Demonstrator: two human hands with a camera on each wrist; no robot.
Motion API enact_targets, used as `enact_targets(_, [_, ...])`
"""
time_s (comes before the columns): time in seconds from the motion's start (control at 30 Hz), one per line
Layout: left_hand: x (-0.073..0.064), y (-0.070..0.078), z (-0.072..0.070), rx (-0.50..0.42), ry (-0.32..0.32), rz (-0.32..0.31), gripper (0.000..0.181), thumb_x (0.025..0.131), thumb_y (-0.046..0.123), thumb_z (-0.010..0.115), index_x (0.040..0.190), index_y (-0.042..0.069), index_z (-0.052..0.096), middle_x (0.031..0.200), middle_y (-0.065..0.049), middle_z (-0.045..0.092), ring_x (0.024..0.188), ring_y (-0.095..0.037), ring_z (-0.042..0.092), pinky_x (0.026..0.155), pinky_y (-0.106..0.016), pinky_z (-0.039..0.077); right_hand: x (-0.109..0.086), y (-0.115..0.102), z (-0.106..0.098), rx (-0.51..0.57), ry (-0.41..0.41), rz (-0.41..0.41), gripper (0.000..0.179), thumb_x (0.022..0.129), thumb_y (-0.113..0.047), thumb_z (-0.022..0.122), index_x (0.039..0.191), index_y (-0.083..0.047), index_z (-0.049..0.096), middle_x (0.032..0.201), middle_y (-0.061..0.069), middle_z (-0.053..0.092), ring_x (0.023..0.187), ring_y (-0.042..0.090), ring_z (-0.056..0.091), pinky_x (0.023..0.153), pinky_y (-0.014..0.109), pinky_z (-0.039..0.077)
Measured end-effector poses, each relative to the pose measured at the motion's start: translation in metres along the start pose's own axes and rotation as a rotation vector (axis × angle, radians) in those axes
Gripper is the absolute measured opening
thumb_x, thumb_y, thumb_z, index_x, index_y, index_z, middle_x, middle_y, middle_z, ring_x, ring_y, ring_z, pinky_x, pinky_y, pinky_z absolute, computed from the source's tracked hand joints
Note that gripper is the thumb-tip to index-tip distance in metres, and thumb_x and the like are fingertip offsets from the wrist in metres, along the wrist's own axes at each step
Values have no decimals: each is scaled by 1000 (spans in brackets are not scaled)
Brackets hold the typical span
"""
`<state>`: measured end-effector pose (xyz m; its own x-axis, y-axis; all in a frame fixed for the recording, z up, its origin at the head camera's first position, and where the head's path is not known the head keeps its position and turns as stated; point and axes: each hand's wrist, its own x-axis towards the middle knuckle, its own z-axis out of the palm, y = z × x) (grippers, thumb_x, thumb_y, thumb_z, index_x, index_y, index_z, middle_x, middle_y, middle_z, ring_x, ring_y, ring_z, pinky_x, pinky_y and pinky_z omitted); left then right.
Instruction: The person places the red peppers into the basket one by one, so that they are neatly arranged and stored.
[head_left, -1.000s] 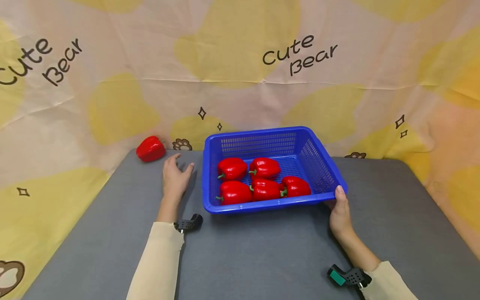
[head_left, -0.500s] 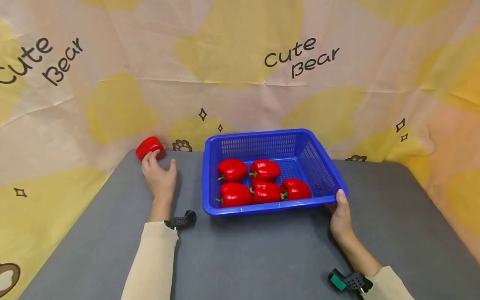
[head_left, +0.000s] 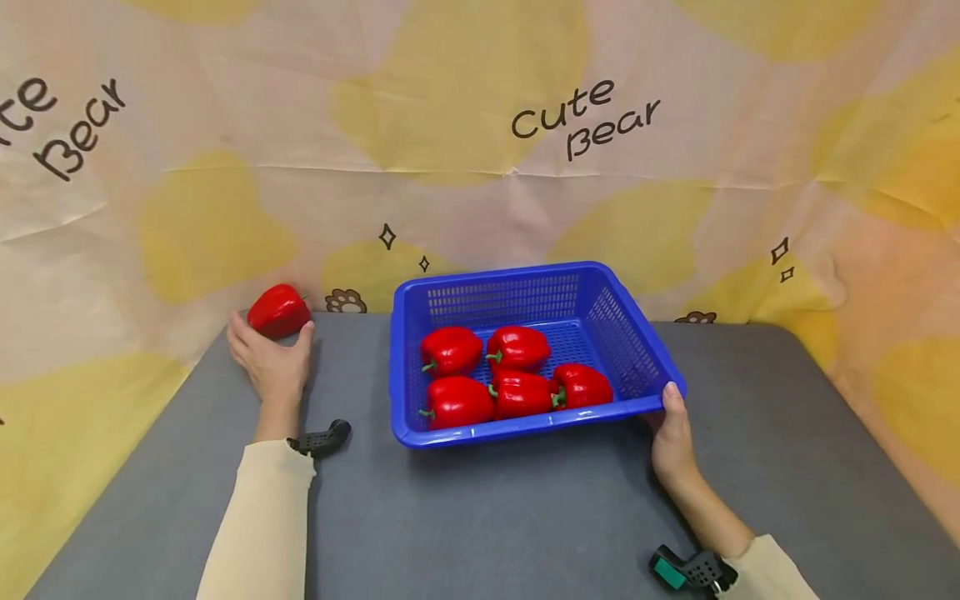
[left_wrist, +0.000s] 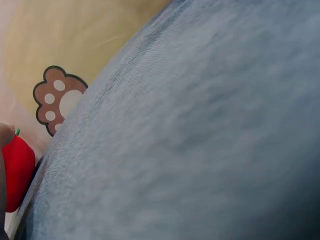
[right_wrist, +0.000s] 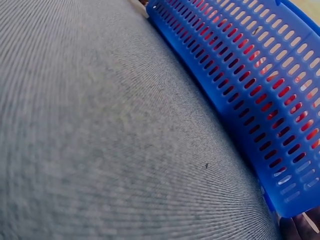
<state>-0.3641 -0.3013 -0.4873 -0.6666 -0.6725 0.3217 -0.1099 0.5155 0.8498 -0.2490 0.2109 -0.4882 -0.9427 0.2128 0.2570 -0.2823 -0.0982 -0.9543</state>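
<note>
A single red bell pepper point(head_left: 279, 311) with a small green stem lies at the table's far left corner. My left hand point(head_left: 272, 360) spans it, fingers along its left side and thumb at its right. In the left wrist view, part of that bell pepper point(left_wrist: 19, 172) shows at the left edge beside the thumb. My right hand point(head_left: 672, 437) grips the near right corner of a blue plastic basket point(head_left: 525, 427), thumb on the rim and fingers underneath, mostly hidden. Several red bell peppers point(head_left: 459, 402) lie inside the basket, towards its left and front.
The grey table point(head_left: 480, 517) carries the basket at its far middle. Behind it hangs a yellow and pink printed cloth point(head_left: 450, 100), close to the table's back edge. Slotted basket walls point(right_wrist: 240, 90) fill the right of the right wrist view.
My left hand has moved left and forward, from beside the lone bell pepper to around it. The right hand stays on the basket corner. The head view has shifted slightly.
</note>
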Motion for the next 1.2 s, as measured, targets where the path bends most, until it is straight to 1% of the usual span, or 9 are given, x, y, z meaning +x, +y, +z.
enact_targets(0.13, [11,1,1,-28,-35,-12,103,84,43,73,162,18,9,169,-4,13,156,-23,13,127,-51,25,-4,3,3,19,48,4,45,108,-41,29,137,-14,52,118,-16,67,107,0,63,91,13,49])
enact_targets(0.2, [16,-2,-2,-42,-17,-6,101,84,42,74,161,17,14,167,-5,18,155,-23,18,127,-50,25,-6,7,5,20,55,13,45,108,-41,28,136,-15,52,118,-16,67,107,0,63,91,13,49])
enact_targets(0.33, [23,-8,-14,-47,14,-6,95,83,41,75,159,17,23,163,-5,27,151,-20,26,125,-47,31,-9,14,12,12,38,28,50,108,-41,27,139,-11,51,120,-16,66,110,0,62,94,14,48])
enact_targets(0.47, [26,-13,-18,-38,-10,-27,94,83,42,75,159,20,24,163,-4,28,151,-20,27,123,-48,35,-9,14,16,-2,57,35,54,108,-41,27,140,-4,49,119,-17,65,110,-1,61,95,12,47])
enact_targets(0.6, [28,-17,-17,-17,-51,-67,95,84,43,75,160,22,22,165,-4,27,152,-21,26,121,-51,36,-10,11,15,-16,66,38,55,108,-40,27,140,-1,48,117,-19,65,109,-3,61,96,11,46])
enact_targets(0.7, [31,-17,-15,3,-78,-91,94,84,47,73,160,23,21,165,-4,28,152,-23,27,121,-52,36,-13,8,13,-13,61,34,53,108,-40,27,140,-4,50,117,-20,66,109,-4,61,96,11,46])
enact_targets(0.93, [37,-10,-9,23,-126,-79,90,87,43,73,158,19,23,163,-9,32,151,-28,30,122,-53,34,-11,4,9,0,66,2,43,108,-39,26,133,-17,53,119,-18,66,110,-2,61,97,13,46])
enact_targets(1.07, [37,-7,-4,7,-131,-72,86,88,39,73,158,17,28,161,-11,33,149,-28,31,121,-52,37,-5,1,6,-3,69,-4,48,108,-39,26,138,-12,51,120,-17,65,112,-2,60,98,12,45])
enact_targets(1.2, [30,-9,1,9,-135,-88,82,87,39,75,155,14,37,158,-13,36,147,-28,33,117,-54,41,-2,-1,4,-37,68,14,57,108,-39,25,144,1,45,120,-21,63,114,-5,59,99,10,44])
